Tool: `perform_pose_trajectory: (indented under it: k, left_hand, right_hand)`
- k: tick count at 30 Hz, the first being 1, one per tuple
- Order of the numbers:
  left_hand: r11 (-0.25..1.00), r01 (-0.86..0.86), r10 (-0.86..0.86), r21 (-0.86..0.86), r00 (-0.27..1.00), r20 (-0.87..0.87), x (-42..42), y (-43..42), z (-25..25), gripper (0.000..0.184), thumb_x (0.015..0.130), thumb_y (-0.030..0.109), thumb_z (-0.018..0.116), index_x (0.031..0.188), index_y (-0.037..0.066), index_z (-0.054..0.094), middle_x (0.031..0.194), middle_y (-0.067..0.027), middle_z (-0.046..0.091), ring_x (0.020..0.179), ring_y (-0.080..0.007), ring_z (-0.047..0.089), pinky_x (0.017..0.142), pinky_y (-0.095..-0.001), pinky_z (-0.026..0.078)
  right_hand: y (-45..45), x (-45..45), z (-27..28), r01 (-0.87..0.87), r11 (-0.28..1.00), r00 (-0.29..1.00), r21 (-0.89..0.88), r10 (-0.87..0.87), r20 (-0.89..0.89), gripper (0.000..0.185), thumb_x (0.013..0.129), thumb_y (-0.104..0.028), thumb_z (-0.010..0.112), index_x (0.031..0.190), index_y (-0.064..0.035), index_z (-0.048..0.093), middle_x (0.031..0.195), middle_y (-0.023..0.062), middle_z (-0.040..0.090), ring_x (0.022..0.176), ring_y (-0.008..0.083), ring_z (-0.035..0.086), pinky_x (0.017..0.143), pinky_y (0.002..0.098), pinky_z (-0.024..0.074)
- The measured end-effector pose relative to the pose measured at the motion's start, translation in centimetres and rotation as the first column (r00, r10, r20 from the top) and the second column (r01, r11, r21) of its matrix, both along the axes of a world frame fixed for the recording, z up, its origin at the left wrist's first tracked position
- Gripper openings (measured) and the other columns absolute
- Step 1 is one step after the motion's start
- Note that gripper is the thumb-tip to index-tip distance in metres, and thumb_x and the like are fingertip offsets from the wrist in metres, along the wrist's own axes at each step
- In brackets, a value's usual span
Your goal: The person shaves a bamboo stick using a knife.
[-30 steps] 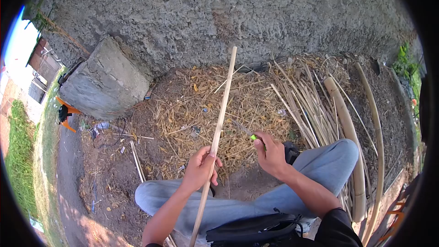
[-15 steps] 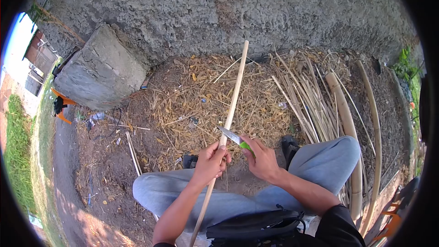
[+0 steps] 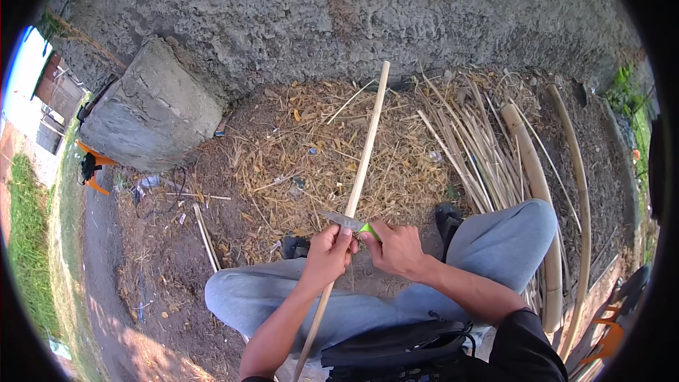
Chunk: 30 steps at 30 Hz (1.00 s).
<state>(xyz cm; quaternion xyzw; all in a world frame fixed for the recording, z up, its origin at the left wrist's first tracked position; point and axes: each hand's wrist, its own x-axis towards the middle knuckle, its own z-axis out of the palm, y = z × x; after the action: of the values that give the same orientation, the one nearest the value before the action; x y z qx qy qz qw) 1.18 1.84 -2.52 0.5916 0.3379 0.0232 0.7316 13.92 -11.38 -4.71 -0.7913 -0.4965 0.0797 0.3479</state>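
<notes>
A long pale bamboo strip (image 3: 368, 143) slants up and away from my lap. Its lower part passes through my left hand (image 3: 327, 253), whose fingers are wrapped round it. My right hand (image 3: 396, 249) is closed on the green handle of a knife (image 3: 342, 220). The blade lies across the strip just above my left hand, its tip pointing left. Blade and strip appear to touch; my left thumb is close to the blade.
Thin split strips (image 3: 475, 148) lie heaped at the right, beside a thick bamboo pole (image 3: 532, 152) and a longer curved pole (image 3: 581, 191). A concrete block (image 3: 152, 110) stands at the left against the rough wall (image 3: 283, 21). Dry shavings (image 3: 283, 148) cover the ground.
The knife has come down along the strip towards my left hand, and its blade now lies flatter across it. My left hand has stayed nearly in place on the strip.
</notes>
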Motion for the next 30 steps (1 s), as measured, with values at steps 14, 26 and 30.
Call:
perform_pose_trajectory:
  k: [14,26,30]
  left_hand:
    - [0.996,0.031,-0.035,0.087,0.998,0.05,-0.2,-0.1,-1.2,0.026,0.106,0.027,0.053,0.101,0.002,0.058,0.07,0.0015,0.054,0.052,-0.0041,0.044,0.046,-0.0227,0.037]
    - [0.982,-0.023,0.005,0.189,0.996,0.093,0.1,-0.6,-1.8,0.029,0.105,0.022,0.056,0.125,0.003,0.06,0.078,0.0015,0.054,0.055,-0.0019,0.041,0.044,-0.0194,0.033]
    - [0.992,-0.053,0.043,0.118,0.996,0.082,0.2,-0.8,-0.9,0.028,0.104,0.022,0.056,0.123,0.002,0.06,0.074,0.002,0.052,0.053,-0.0024,0.04,0.044,-0.0198,0.031]
  right_hand:
    - [-0.2,0.5,-0.5,-0.126,0.991,0.981,0.05,0.132,-0.142,0.024,0.098,-0.029,0.058,0.094,-0.0054,0.061,0.067,0.0171,0.066,0.054,0.0394,0.064,0.051,0.0511,0.0503]
    - [0.1,0.6,-0.2,-0.127,0.991,0.99,0.051,0.13,-0.06,0.021,0.095,-0.023,0.061,0.106,-0.0055,0.066,0.063,0.0145,0.064,0.051,0.0363,0.062,0.049,0.048,0.0494]
    - [0.0,0.5,-0.1,-0.133,0.991,0.989,0.031,0.135,-0.054,0.025,0.095,-0.024,0.06,0.111,-0.0056,0.066,0.064,0.0141,0.065,0.052,0.0361,0.063,0.049,0.0477,0.0494]
